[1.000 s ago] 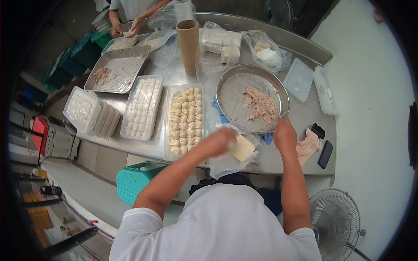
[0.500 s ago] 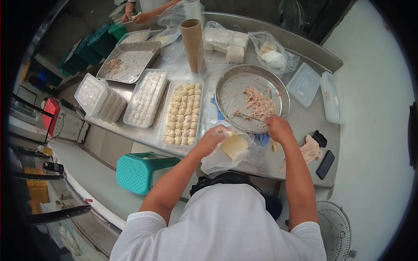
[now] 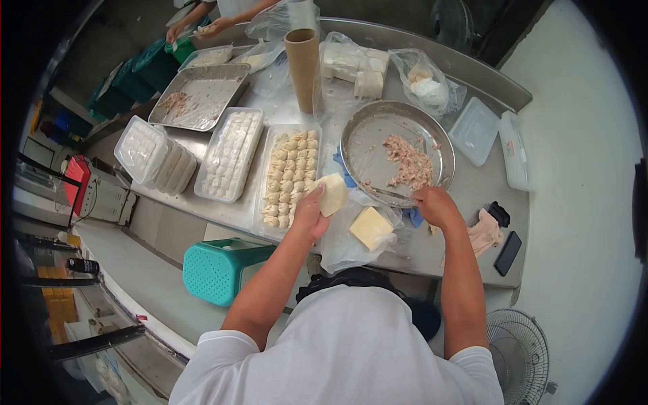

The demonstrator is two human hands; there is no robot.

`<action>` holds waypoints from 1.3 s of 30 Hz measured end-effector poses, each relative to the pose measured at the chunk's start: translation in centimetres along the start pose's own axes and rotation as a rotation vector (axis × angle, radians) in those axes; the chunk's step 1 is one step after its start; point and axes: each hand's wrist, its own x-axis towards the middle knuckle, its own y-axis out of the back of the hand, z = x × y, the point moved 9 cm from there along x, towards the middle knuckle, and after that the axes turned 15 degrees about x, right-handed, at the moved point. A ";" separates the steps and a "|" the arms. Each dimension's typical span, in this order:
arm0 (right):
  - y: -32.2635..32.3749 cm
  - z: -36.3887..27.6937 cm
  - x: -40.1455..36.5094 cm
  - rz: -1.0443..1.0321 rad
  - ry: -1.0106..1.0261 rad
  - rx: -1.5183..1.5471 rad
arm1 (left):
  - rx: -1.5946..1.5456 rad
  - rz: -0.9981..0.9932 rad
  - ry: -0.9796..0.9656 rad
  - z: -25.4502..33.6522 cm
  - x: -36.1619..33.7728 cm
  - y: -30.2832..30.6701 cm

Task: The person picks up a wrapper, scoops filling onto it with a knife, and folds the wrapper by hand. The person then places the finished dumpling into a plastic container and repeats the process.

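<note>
My left hand (image 3: 310, 216) grips a thin, pale dumpling wrapper (image 3: 333, 194), raised near the right edge of a clear tray of pleated dumplings (image 3: 287, 177). My right hand (image 3: 437, 206) is closed on the end of a slim utensil (image 3: 394, 196), whose exact kind I cannot make out. That utensil lies across the near side of a round metal pan (image 3: 451, 145). Inside the pan is a mound of pinkish minced filling (image 3: 409, 165). Between my hands, a stack of square yellowish wrappers (image 3: 371, 228) rests on a clear plastic bag (image 3: 339, 247).
Left are a lidded dumpling container (image 3: 233, 152), stacked boxes (image 3: 145, 148) and a rectangular metal tray (image 3: 226, 91). A cardboard tube (image 3: 304, 74) stands behind. Right lie lids (image 3: 474, 131) and a phone (image 3: 507, 254). A co-worker's hands (image 3: 209, 28) show far left. A teal stool (image 3: 212, 273) stands below.
My left hand has moved up and left from the wrapper stack, lifting one wrapper away and uncovering the stack. My right hand stays at the pan's near rim with the utensil.
</note>
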 end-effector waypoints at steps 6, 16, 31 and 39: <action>2.5 -1.1 -0.7 0.214 -0.012 0.213 | 0.033 0.021 0.012 0.3 1.2 0.2; -1.6 -1.1 -1.0 0.170 -0.055 0.106 | 0.023 0.051 0.069 -0.7 2.2 -0.8; -0.3 -6.8 -6.5 0.366 0.164 0.236 | -0.135 0.029 -0.032 0.5 0.4 -4.0; -0.7 -3.2 -3.1 0.205 0.048 -0.111 | -0.086 0.180 -0.052 -1.9 1.0 -1.5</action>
